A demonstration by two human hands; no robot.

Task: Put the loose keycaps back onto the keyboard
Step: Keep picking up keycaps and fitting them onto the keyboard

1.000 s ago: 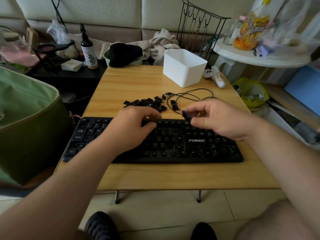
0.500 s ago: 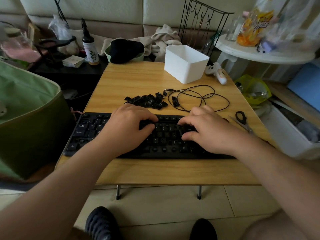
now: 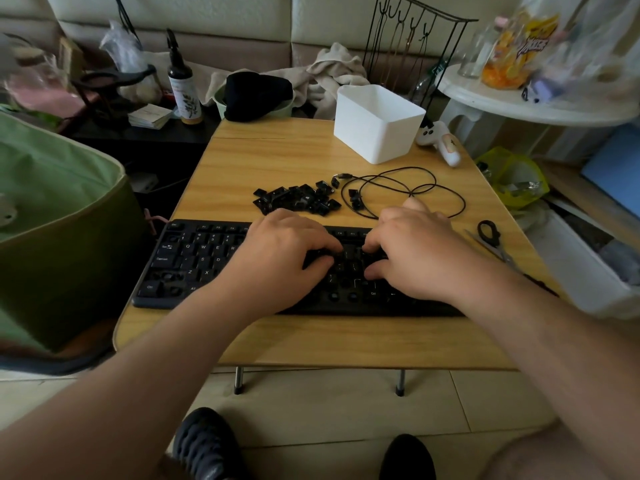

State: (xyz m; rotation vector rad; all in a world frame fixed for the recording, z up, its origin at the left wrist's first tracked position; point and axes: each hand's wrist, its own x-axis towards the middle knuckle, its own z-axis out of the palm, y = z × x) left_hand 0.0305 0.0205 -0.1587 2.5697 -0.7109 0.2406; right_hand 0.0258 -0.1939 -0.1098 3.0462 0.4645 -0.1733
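Both palms down on the black keyboard (image 3: 194,258), which lies across the near half of the low wooden table (image 3: 277,154). Left hand (image 3: 280,258) over the keyboard's middle, fingers curled onto the keys; right hand (image 3: 412,251) just beside it, fingertips bent down into the rows. Cannot tell whether either hand grips a keycap: whatever sits beneath the fingers is hidden. Several bare sockets showing in the keyboard's lower left rows and near its bottom middle. Heap of loose keycaps (image 3: 298,199) on the table just behind the keyboard, beyond the left hand's knuckles and apart from both hands; a few strays (image 3: 355,199) lying further right of the heap, inside the loops of the black cable (image 3: 415,185). White plastic bin (image 3: 377,123) standing well behind the keyboard, toward the table's far edge, inside not visible. Scissors (image 3: 491,237) lying right of the keyboard, near the right wrist. White controller (image 3: 440,140) beside the bin. Green bag (image 3: 55,216) off the keyboard's left end.
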